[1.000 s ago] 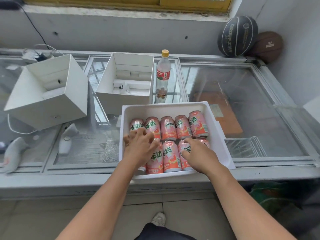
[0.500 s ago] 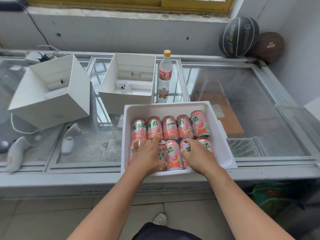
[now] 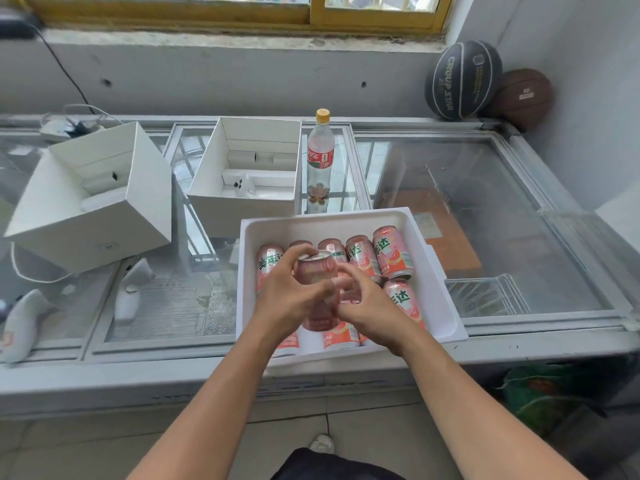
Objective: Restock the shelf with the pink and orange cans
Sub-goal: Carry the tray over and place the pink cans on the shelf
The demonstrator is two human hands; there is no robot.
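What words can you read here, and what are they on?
"GROUP STAR": black basketball.
"达": rightmost back-row can.
"美年达": leftmost back-row can.
"RIND", partly hidden: middle back-row can.
Too blurred: bottle label, brown basketball's tag, held can.

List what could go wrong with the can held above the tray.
1. The raised can is shared between left hand and right hand; a sloppy change of grip could drop it onto the cans below or the glass lid.
2. The tray sits at the front edge of the freezer; a bump might push it off.
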